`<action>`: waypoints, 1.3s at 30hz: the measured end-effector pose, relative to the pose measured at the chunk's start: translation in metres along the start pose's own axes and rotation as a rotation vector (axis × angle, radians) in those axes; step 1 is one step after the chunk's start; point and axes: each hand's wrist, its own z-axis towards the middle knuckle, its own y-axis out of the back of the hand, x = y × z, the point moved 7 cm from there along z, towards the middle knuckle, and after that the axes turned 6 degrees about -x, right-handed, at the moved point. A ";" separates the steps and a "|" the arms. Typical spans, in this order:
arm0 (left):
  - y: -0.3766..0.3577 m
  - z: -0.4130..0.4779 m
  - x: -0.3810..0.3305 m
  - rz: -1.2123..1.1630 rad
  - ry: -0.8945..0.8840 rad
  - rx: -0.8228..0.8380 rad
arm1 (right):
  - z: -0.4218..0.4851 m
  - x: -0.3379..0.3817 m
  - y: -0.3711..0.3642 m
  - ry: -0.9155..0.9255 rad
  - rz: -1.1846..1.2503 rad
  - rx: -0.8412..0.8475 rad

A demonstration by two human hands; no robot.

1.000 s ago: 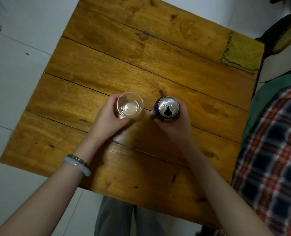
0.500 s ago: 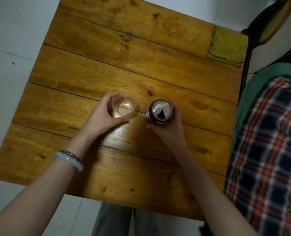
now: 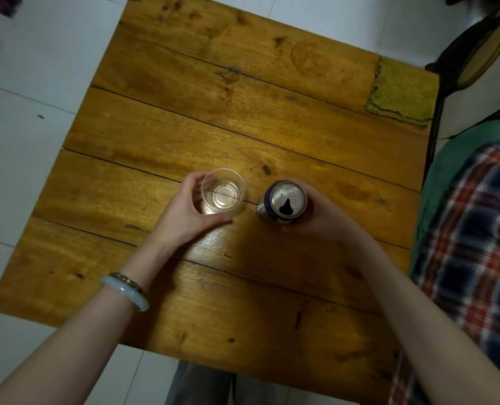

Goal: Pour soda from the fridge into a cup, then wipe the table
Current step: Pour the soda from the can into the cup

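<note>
The soda can (image 3: pixel 285 202) stands upright near the middle of the wooden table (image 3: pixel 184 118), its mouth already open, and your right hand (image 3: pixel 327 219) curls around its side. Just beside it, apart, the clear cup (image 3: pixel 223 192) sits in your left hand (image 3: pixel 188 215), fingers wrapped round it; it looks empty, though that's hard to tell. A yellow-green cloth (image 3: pixel 403 93) lies at the far right corner.

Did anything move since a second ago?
Nothing visibly changed. The left hand still holds the cup and the right hand still holds the can. Both stand upright on the table, side by side as before. The yellow cloth stays at the far right corner. Only the camera's view shifted a little.
</note>
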 end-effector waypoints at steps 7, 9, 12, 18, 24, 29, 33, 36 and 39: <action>0.003 -0.001 0.000 -0.007 0.005 -0.040 | -0.010 -0.003 -0.011 -0.010 0.092 -0.403; 0.003 -0.002 0.001 0.002 0.008 -0.042 | -0.010 -0.006 -0.018 -0.042 0.099 -0.461; 0.002 -0.001 0.004 0.001 0.014 -0.047 | -0.010 -0.008 -0.019 -0.010 0.006 -0.446; 0.001 -0.001 0.004 -0.024 0.016 -0.057 | -0.007 0.000 -0.012 0.093 0.014 -0.399; -0.006 -0.003 0.009 -0.078 0.025 -0.108 | -0.008 0.013 -0.014 0.064 0.026 -0.444; -0.007 -0.003 0.003 -0.075 0.016 -0.157 | -0.001 0.043 -0.003 0.249 -0.272 -0.428; -0.009 -0.002 0.000 -0.063 0.004 -0.146 | 0.005 0.045 -0.003 0.204 -0.415 -0.378; -0.007 -0.002 -0.001 -0.048 0.000 -0.144 | 0.007 0.044 -0.005 0.229 -0.538 -0.347; -0.006 -0.001 0.000 -0.042 -0.006 -0.142 | 0.010 0.041 -0.004 0.219 -0.586 -0.322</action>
